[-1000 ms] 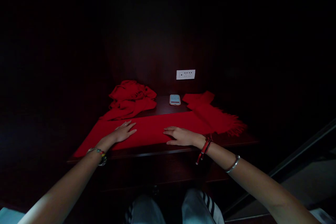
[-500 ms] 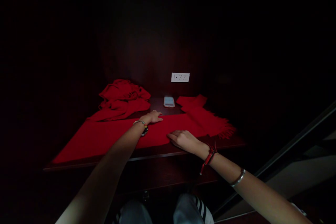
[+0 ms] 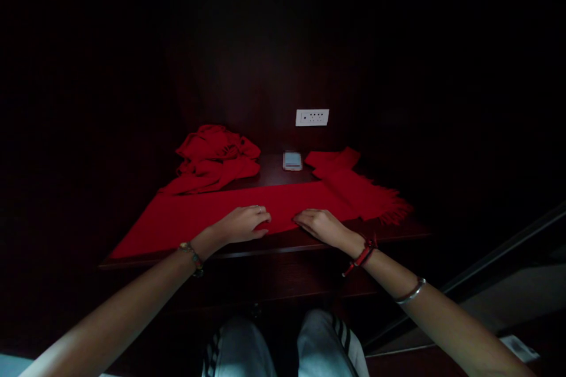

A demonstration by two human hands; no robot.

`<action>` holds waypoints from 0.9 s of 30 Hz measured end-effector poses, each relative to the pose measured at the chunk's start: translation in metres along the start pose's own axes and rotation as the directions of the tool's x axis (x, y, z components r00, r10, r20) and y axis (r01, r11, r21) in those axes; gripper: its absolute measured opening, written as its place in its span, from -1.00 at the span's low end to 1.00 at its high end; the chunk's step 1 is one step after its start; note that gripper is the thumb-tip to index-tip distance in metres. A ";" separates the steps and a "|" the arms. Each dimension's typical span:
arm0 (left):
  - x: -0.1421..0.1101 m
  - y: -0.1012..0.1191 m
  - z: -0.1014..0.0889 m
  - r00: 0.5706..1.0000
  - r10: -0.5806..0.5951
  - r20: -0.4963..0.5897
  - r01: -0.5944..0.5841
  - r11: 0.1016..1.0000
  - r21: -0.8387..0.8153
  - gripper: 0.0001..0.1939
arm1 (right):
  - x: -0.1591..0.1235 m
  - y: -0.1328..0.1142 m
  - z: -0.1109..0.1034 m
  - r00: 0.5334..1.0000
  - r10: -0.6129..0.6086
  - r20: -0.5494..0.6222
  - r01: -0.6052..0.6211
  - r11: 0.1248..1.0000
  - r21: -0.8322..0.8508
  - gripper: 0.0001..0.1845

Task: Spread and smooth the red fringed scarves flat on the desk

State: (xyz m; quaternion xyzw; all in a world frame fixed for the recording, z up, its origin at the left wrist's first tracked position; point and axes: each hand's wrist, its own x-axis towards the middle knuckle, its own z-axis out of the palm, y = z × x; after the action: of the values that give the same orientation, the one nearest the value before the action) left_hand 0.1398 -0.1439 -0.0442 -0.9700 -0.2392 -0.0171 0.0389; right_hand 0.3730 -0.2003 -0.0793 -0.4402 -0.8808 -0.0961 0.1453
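Flat red scarf: here it is, the long strip of red cloth (image 3: 177, 221), spread along the front of the dark shelf (image 3: 272, 174), its left end reaching the corner; we judge it lies lengthwise so both hands can get at its near edge.
Crumpled red scarves: a loose heap (image 3: 216, 156) at the back left, just overlapping the strip's far edge, probably set there to leave the front free; how many pieces, we can't tell.
Left hand: and here's our left hand (image 3: 245, 224), palm down over the near edge, half open, fingers bent, thumb apart from them; we see nothing gripped in it.
Phone: face up near the back wall, screen lit, this phone (image 3: 292, 161) sits beyond the strip, perhaps for a quick glance without blocking our reach.
Socket plate: white, on the wall, the socket plate (image 3: 312, 117) is just above and right of the phone.
Right hand: in close, our right hand (image 3: 321, 227) curls its fingers down at the near edge, maybe to steady the cloth; whether it pinches any, we can't tell.
Fringed end: out right, the tasselled red fabric (image 3: 382, 203) lies angled across the strip's end.
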 end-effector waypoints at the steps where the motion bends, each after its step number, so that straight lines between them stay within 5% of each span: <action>1: 0.000 0.002 0.000 1.000 0.005 -0.001 -0.005 1.000 0.025 -0.78 | 0.000 -0.001 0.000 1.000 0.013 -0.010 -0.013 1.000 -0.005 -0.71; 6: 0.003 0.013 0.003 1.000 -0.007 0.013 0.005 0.989 0.146 -0.80 | 0.000 -0.005 -0.001 0.999 0.024 -0.045 -0.026 0.998 -0.050 -0.71; 11: -0.005 0.019 0.007 1.000 -0.017 -0.001 0.017 0.985 0.174 -0.80 | -0.004 -0.004 -0.002 0.995 -0.098 0.001 0.098 0.990 -0.097 -0.74; 15: -0.011 0.015 0.002 0.998 0.055 -0.031 -0.054 0.997 0.052 -0.81 | -0.005 -0.007 -0.008 0.992 -0.127 0.013 0.128 0.988 -0.083 -0.78; 19: 0.009 -0.011 0.000 0.990 0.130 -0.056 -0.136 0.984 -0.113 -0.68 | 0.002 -0.012 -0.012 0.991 -0.124 0.058 0.132 0.975 -0.179 -0.81; 23: 0.052 -0.057 0.016 0.986 -0.106 -0.130 0.091 0.989 -0.117 -0.69 | 0.014 -0.018 -0.012 0.982 -0.126 0.143 0.165 0.938 -0.306 -0.87; 27: 0.090 -0.093 0.032 0.930 -0.368 0.007 0.360 0.905 -0.225 -0.60 | 0.022 -0.025 -0.011 0.988 -0.103 0.114 0.137 0.927 -0.348 -0.89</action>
State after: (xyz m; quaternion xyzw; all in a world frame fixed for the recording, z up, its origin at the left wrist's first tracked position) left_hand 0.1763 -0.0179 -0.0655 -0.9060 -0.4119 -0.0680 -0.0696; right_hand 0.3420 -0.2015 -0.0628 -0.4085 -0.8801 -0.2415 0.0161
